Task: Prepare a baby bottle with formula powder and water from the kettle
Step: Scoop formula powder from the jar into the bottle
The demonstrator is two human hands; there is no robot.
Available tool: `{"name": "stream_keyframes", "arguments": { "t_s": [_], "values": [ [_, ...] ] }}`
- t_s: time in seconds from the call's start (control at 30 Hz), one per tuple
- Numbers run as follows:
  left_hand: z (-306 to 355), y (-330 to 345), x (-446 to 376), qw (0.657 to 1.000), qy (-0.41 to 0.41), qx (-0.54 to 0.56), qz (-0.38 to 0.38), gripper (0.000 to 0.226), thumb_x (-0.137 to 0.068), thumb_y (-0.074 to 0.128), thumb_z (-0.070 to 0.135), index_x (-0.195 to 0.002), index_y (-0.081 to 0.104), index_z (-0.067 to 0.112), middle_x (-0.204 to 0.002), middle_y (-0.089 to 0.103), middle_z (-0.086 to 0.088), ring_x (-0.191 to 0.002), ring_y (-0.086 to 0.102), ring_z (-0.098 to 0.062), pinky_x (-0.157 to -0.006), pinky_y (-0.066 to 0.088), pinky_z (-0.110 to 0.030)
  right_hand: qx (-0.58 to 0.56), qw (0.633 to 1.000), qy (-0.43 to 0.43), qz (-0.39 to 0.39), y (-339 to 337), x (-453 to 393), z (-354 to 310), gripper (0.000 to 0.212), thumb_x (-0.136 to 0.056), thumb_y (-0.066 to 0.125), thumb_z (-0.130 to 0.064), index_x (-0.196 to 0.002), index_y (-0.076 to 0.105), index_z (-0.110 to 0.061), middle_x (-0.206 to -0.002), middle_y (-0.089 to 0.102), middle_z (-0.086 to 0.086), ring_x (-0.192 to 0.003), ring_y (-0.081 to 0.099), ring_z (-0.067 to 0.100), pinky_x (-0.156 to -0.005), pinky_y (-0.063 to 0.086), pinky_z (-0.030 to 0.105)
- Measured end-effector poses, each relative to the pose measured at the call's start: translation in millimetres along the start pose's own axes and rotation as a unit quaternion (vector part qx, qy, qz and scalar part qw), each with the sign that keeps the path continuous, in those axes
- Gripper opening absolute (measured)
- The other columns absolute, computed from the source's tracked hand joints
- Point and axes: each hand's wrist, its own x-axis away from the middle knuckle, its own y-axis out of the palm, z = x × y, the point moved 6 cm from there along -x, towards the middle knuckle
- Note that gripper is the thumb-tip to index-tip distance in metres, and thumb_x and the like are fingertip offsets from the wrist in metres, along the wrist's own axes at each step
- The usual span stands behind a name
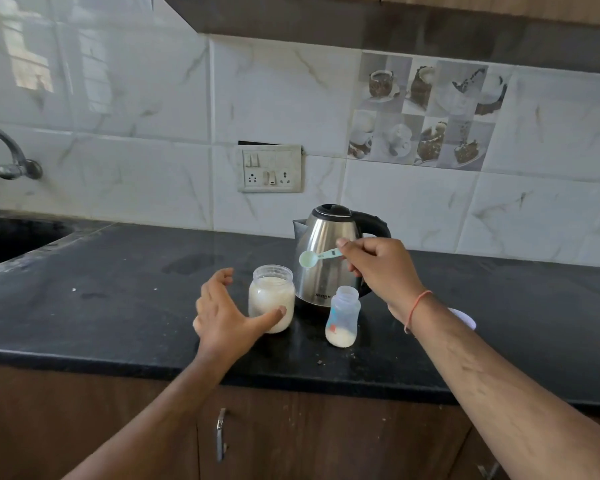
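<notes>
Right grip [378,268] pinching scoop [317,257], seemingly empty, above baby bottle [342,317] | left grip [224,313] spread, thumb touching powder jar [271,298] | powder in bottle; water from kettle [333,258] behind apparently not yet poured.

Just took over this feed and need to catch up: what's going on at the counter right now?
A person is making up a baby bottle. The right hand pinches a small green scoop in the air before the steel kettle. The left hand reaches round the open powder jar, thumb on its front. The baby bottle stands open on the black counter with some white powder in its bottom.
</notes>
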Motion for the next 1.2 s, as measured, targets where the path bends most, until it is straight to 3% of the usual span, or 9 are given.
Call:
{"name": "stream_keyframes", "arguments": {
  "t_s": [0.1,0.17,0.27,0.43,0.53,0.77,0.97,1.2],
  "values": [
    [-4.2,15.6,-9.7,0.994,-0.024,-0.025,-0.105,0.145,-0.056,0.093,0.077,-0.167,0.008,0.036,-0.148,0.058,0.015,-0.144,0.052,-0.02,-0.126,0.025,-0.058,0.068,0.997,-0.045,-0.011,14.3,-8.6,-11.9,0.034,-0.103,0.071,-0.047,-0.085,0.083,-0.021,-0.064,0.071,-0.006,-0.052,0.055,-0.001,-0.063,0.044,0.022],
    [-0.5,22.4,-9.7,0.99,-0.015,-0.055,-0.13,0.133,-0.06,0.089,0.079,-0.164,0.017,0.037,-0.128,0.062,0.021,-0.132,0.058,-0.014,-0.126,0.023,-0.052,0.112,0.991,-0.069,-0.018,25.1,-14.6,-14.5,0.036,-0.101,0.071,-0.051,-0.086,0.083,-0.021,-0.065,0.071,-0.001,-0.051,0.053,0.002,-0.061,0.044,0.025],
    [4.9,22.6,-9.4,0.99,0.017,-0.08,-0.119,0.099,-0.062,0.085,0.081,-0.143,0.045,0.042,-0.105,0.06,0.03,-0.11,0.062,-0.008,-0.119,0.032,-0.044,0.167,0.981,-0.097,-0.02,37.7,-19.7,-16.2,0.035,-0.101,0.071,-0.052,-0.081,0.081,-0.024,-0.064,0.067,-0.006,-0.056,0.056,0.004,-0.062,0.046,0.027],
    [10.4,17.8,-2.3,0.99,0.064,-0.043,-0.116,0.087,-0.059,0.09,0.073,-0.131,0.043,0.056,-0.105,0.062,0.036,-0.099,0.057,0.009,-0.121,0.034,-0.045,0.278,0.941,-0.175,-0.078,57.5,-11.7,-23.3,0.03,-0.099,0.071,-0.055,-0.079,0.074,-0.033,-0.09,0.063,-0.015,-0.081,0.057,0.005,-0.074,0.045,0.028],
    [15.7,17.1,2.2,0.986,0.094,-0.032,-0.133,0.089,-0.059,0.094,0.067,-0.134,0.046,0.057,-0.11,0.062,0.039,-0.102,0.055,0.012,-0.122,0.037,-0.048,0.308,0.923,-0.208,-0.102,63.0,-6.7,-23.5,0.029,-0.098,0.071,-0.057,-0.082,0.075,-0.033,-0.099,0.063,-0.018,-0.098,0.056,0.007,-0.084,0.049,0.034],
    [13.9,19.8,3.0,0.98,0.117,-0.027,-0.158,0.095,-0.059,0.093,0.068,-0.14,0.044,0.06,-0.117,0.061,0.042,-0.116,0.057,0.007,-0.12,0.041,-0.052,0.299,0.92,-0.201,-0.154,67.2,-1.9,-18.2,0.028,-0.098,0.071,-0.056,-0.093,0.083,-0.031,-0.109,0.062,-0.022,-0.113,0.051,0.003,-0.092,0.044,0.03],
    [14.4,19.7,3.8,0.98,0.123,-0.02,-0.156,0.097,-0.058,0.092,0.068,-0.141,0.044,0.061,-0.123,0.064,0.037,-0.12,0.06,0.004,-0.119,0.045,-0.051,0.212,0.951,-0.139,-0.175,69.6,-3.7,-10.0,0.023,-0.099,0.076,-0.045,-0.094,0.086,-0.024,-0.117,0.063,-0.021,-0.11,0.057,-0.005,-0.084,0.035,0.006],
    [12.0,21.4,3.0,0.979,0.125,-0.019,-0.161,0.096,-0.058,0.092,0.07,-0.141,0.044,0.061,-0.121,0.062,0.041,-0.119,0.06,0.006,-0.12,0.045,-0.051,0.091,0.979,-0.054,-0.172,67.6,-11.3,6.4,0.022,-0.1,0.077,-0.037,-0.093,0.086,-0.018,-0.121,0.067,-0.012,-0.109,0.067,0.005,-0.095,0.05,0.022]
  ]
}}
